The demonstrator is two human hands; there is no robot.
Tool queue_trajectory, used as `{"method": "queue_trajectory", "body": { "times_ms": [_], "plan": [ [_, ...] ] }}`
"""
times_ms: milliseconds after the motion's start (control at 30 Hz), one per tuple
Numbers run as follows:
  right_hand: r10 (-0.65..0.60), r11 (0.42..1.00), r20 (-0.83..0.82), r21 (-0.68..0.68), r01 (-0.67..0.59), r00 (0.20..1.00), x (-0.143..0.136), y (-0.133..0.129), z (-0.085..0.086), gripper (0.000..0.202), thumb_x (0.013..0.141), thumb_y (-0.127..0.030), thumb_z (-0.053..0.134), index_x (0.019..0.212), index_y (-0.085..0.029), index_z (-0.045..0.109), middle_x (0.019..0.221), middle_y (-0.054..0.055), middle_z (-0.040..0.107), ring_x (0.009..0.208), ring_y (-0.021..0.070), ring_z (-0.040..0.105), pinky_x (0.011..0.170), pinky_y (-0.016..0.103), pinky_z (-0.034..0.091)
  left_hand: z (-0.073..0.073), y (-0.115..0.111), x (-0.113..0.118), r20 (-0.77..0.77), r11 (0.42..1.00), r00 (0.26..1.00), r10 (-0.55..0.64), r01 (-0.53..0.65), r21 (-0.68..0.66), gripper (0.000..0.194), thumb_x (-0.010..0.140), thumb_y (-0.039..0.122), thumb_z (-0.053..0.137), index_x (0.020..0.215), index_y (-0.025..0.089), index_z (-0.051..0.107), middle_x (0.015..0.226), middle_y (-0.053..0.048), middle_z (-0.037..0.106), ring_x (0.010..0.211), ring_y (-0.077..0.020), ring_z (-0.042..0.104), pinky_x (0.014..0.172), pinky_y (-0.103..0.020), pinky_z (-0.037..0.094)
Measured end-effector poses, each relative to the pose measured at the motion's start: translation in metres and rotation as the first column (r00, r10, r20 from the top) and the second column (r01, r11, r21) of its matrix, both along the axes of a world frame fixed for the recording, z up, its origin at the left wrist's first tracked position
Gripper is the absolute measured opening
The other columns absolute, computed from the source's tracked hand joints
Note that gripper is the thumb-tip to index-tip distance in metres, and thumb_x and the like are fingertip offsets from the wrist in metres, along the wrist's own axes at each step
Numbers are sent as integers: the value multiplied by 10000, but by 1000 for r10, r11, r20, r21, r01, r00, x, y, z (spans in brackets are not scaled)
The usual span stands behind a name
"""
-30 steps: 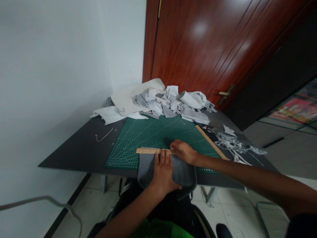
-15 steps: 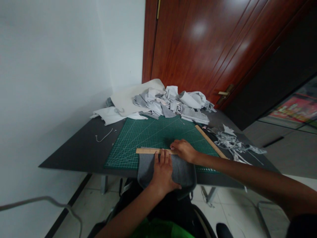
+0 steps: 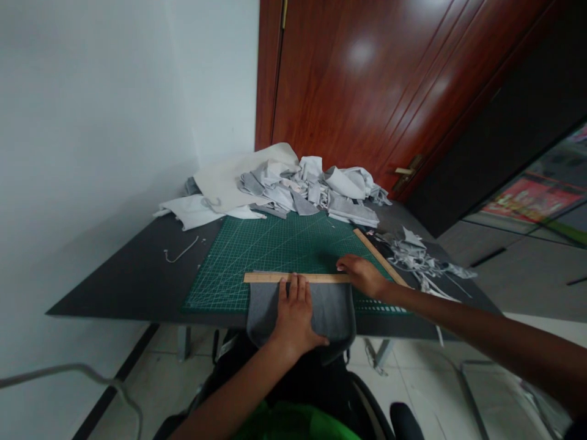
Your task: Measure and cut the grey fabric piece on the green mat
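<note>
A wooden ruler [image 3: 328,278] lies crosswise near the top edge of a piece of grey fabric [image 3: 334,308], at the front of the green cutting mat [image 3: 270,247]. The fabric's rounded lower end hangs over the table's front edge. My left hand [image 3: 293,321] lies flat, fingertips on the ruler and palm over the fabric, thumb out to the right. At the ruler's right end is my right hand [image 3: 364,278], its fingers curled together. Whatever it pinches is too small and hidden to make out.
A second wooden ruler [image 3: 380,256] lies along the mat's right side. Grey and white fabric pieces [image 3: 312,183] are heaped at the back, with a pale sheet [image 3: 233,180]. Tangled scraps [image 3: 413,250] lie to the right. A loose cord [image 3: 183,250] rests on the dark table [image 3: 132,275].
My right hand has slid right along the ruler, from over the fabric to the ruler's right end. My left hand stays pressed on the ruler. The whole view has shifted slightly.
</note>
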State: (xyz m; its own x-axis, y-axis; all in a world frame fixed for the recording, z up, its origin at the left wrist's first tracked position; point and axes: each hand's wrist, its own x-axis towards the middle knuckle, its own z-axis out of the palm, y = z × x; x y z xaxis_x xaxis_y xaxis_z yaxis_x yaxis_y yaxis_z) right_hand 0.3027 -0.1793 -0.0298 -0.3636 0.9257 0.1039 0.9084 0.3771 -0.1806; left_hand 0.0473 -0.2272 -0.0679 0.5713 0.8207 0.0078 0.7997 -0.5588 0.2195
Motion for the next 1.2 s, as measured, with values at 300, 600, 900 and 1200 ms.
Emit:
{"method": "queue_trajectory", "body": {
  "times_ms": [300, 600, 900, 1200],
  "plan": [
    [-54, 998, -8, 13, 55, 998, 30, -6, -17, 241, 924, -28, 475, 936, -190, 653, 943, 82, 697, 898, 217, 651, 813, 304, 473, -2, 1, 1, -18, 1000, 1000, 6, -6, 14, 1390, 589, 837, 727, 1593, -16, 282, 1679, -261, 136, 1586, -419, 35, 1275, -589, -34],
    [-106, 994, 69, 36, 104, 992, 21, -8, -16, 201, 922, -62, 505, 924, -184, 665, 919, 93, 711, 877, 236, 642, 788, 321, 426, -1, 1, 1, -17, 1000, 1000, 7, -7, 10, 1393, 583, 822, 737, 1591, -24, 280, 1676, -269, 149, 1583, -430, 43, 1274, -588, -38],
    [-122, 992, 108, 24, 120, 987, 27, -10, -18, 281, 874, 5, 478, 948, -173, 683, 951, 107, 733, 916, 239, 659, 810, 316, 428, -2, 0, 1, 11, 1000, 1000, 10, -10, 22, 1363, 600, 823, 729, 1591, -7, 297, 1677, -263, 173, 1583, -431, 40, 1278, -586, -29],
    [-118, 993, 96, 21, 117, 988, 24, -9, -16, 235, 909, -30, 486, 930, -180, 666, 924, 97, 725, 887, 227, 643, 795, 315, 418, -5, 2, 2, 0, 1000, 1000, 3, -3, 15, 1374, 606, 836, 703, 1592, -21, 279, 1674, -272, 170, 1584, -430, 32, 1273, -596, -42]
  ]
}}
